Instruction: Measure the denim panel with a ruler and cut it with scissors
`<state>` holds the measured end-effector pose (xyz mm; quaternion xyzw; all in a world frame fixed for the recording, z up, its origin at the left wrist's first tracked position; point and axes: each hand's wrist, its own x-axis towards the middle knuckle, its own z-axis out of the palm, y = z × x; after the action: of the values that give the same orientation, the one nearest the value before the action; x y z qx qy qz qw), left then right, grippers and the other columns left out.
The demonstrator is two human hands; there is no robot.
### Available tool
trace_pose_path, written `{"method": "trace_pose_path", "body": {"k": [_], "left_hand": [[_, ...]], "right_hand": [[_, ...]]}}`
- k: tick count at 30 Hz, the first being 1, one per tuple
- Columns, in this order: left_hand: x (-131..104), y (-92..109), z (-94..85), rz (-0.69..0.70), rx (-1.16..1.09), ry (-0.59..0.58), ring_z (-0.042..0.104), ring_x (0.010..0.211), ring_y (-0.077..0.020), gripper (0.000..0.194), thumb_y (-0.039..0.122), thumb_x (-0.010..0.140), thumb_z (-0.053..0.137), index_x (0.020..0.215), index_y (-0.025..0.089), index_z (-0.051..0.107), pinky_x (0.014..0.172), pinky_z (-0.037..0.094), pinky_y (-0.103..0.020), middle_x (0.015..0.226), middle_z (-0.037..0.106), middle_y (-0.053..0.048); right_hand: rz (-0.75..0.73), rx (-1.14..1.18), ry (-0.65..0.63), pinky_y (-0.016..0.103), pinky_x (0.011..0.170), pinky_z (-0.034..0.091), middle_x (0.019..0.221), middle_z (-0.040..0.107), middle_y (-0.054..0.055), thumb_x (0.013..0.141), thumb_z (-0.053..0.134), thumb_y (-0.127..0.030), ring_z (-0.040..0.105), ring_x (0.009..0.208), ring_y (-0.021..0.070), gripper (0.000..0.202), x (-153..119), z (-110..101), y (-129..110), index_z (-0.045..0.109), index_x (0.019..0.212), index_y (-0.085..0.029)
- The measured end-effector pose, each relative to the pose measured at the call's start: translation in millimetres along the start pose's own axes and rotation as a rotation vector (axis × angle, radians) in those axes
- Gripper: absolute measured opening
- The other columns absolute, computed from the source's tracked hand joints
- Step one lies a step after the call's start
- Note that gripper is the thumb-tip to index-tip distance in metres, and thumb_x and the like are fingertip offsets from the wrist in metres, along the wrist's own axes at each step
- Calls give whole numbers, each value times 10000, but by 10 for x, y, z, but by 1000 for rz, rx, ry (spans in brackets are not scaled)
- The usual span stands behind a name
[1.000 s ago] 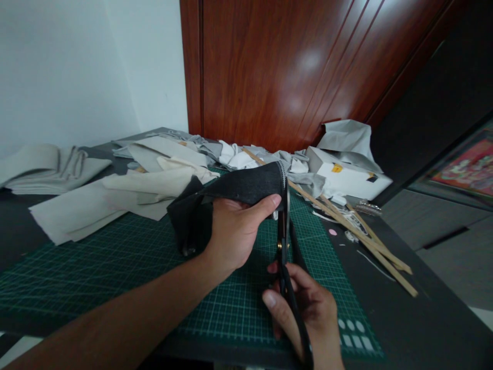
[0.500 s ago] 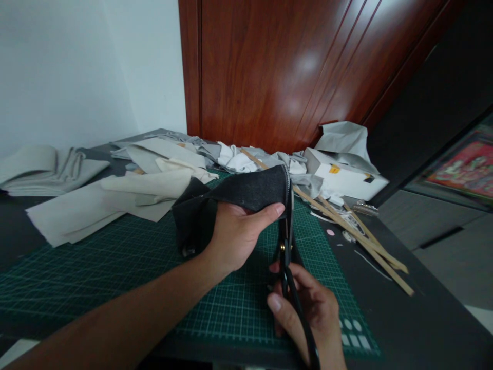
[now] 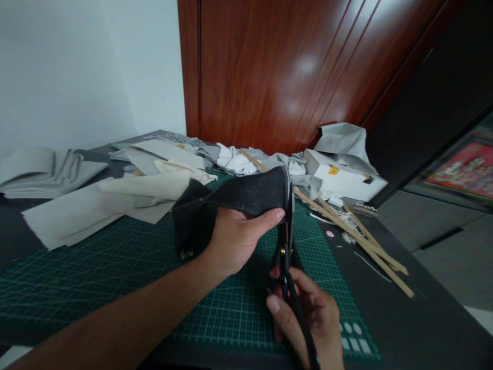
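The left hand point(image 3: 236, 239) grips dark fabric point(image 3: 250, 192) while the right hand point(image 3: 308, 313) holds black scissors point(image 3: 285, 264) at its edge.

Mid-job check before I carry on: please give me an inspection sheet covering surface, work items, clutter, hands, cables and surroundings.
Surface: green gridded cutting mat on a dark table.
Work items: black fabric with a zipper-like edge; black scissors, blades at that edge; whether cutting, cannot tell.
Clutter: pale fabric pieces at left; wooden strips and a white box at right.
Hands: left hand holds the fabric; right hand grips the scissors.
Cables: nothing seen.
Surroundings: reddish-brown wooden panel behind; white wall at left.
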<state>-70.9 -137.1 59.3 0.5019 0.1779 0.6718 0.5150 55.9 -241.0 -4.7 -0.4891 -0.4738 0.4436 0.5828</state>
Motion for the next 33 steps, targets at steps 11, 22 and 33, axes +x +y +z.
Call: {"method": "trace_pose_path", "body": {"k": [11,22,33], "left_hand": [[-2,7,-1,-15,13,18,710,1082,-231,238,156,759,870,983,199,801,1103,517,-437,1075,805,-57],[7,-3,-12,-47,19,2,710,1148,-252,292,172,755,880,1035,198,801,1140,494,-451,1113,807,-62],[-51,-37,-31,-112,70,-135,744,920,-227,131,195,806,834,926,211,784,1010,571,-429,985,807,-49]], "right_hand": [[-6,-54,39,215,394,302,573,560,-64,742,886,-392,410,403,78,303,-14,6,7,787,982,-235],[31,-56,15,206,382,354,571,577,-66,745,888,-450,436,383,87,353,-8,-8,20,767,999,-237],[3,9,33,207,423,360,605,580,-55,735,906,-422,439,444,90,368,-6,-38,-8,789,1024,-226]]}}
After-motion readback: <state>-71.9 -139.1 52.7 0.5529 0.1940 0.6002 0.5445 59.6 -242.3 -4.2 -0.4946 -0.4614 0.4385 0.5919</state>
